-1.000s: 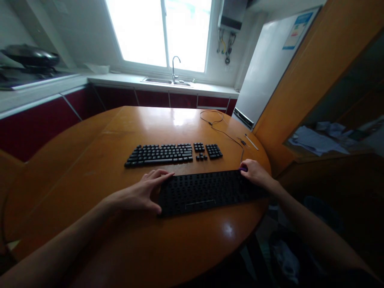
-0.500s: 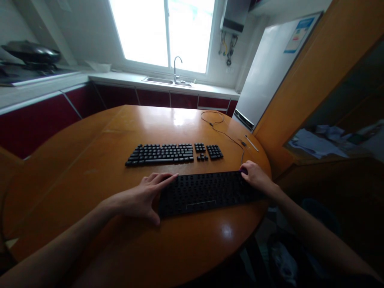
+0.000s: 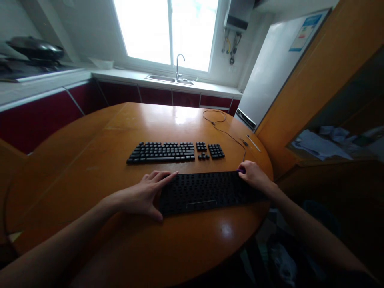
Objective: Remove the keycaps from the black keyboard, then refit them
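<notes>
The left forearm comes in from the lower left and lies low over the counter (image 3: pixel 150 120). The left grip (image 3: pixel 141 196) is spread wide and flat, palm down. Its long fingers reach rightward onto the far left corner of the black keyboard frame (image 3: pixel 207 192), and the thumb presses against the frame's near left corner. It closes around nothing; it only rests against that end of the frame.

The right forearm enters from the lower right, with the wrist crossing the frame's right end. The right grip (image 3: pixel 255 176) is curled, knuckles up, over the far right corner of the frame. A small purple thing (image 3: pixel 240 171) shows at its fingertips. The view does not show whether the fingers pinch it or merely lie against it.

The frame lies flat between the two grips, long side toward the person and close to the counter's near edge. Its top shows rows of bare sockets and no caps.

Just beyond the fingers of both grips, and clear of the frame, rows of black keycaps (image 3: pixel 163 152) lie in keyboard order. A small cluster (image 3: pixel 201 147) and a number block (image 3: pixel 216 151) lie to their right.

A thin cable (image 3: pixel 223 130) runs from near the right grip's fingertips away across the counter and ends in a loop. A slim pale stick (image 3: pixel 253 143) lies beyond the right grip, near the counter's edge.
</notes>
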`<action>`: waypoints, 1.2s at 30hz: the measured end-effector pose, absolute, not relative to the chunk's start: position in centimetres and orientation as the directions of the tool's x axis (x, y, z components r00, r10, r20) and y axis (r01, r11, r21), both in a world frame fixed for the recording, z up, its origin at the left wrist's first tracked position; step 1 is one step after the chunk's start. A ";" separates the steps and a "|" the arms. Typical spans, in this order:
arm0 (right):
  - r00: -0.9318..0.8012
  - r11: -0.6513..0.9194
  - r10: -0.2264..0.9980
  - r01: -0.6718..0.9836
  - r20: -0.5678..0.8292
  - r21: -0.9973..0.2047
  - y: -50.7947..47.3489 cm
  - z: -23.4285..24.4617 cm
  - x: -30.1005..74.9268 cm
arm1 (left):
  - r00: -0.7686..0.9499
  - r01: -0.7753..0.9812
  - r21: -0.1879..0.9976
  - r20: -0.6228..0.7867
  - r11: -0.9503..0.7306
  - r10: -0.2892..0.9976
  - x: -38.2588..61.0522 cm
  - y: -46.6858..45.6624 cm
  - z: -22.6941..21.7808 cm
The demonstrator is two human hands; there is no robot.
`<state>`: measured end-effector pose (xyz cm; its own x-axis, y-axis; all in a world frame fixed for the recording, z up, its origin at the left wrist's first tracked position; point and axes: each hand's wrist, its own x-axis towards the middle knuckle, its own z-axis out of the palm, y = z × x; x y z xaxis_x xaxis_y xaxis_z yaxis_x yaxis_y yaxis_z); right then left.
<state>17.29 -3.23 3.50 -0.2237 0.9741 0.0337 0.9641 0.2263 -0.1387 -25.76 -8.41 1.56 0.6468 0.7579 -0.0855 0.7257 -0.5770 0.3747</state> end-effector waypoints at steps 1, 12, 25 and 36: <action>-0.232 0.233 0.972 0.963 0.022 -0.138 -3.4 3.5 17.4 | 0.645 0.728 0.373 -0.087 -0.575 0.760 -25.7 -8.4 1.6; -0.215 0.222 0.975 0.958 0.055 -0.180 -3.0 4.2 16.5 | 0.632 0.743 0.366 -0.104 -0.561 0.768 -25.5 -8.5 1.9; -0.276 0.281 0.960 0.931 0.055 -0.234 -3.7 4.0 14.8 | 0.644 0.728 0.370 -0.081 -0.577 0.761 -25.6 -8.5 1.7; -0.268 0.269 0.963 0.932 0.039 -0.243 -5.3 4.1 15.0 | 0.652 0.720 0.368 -0.070 -0.588 0.755 -25.9 -8.3 1.1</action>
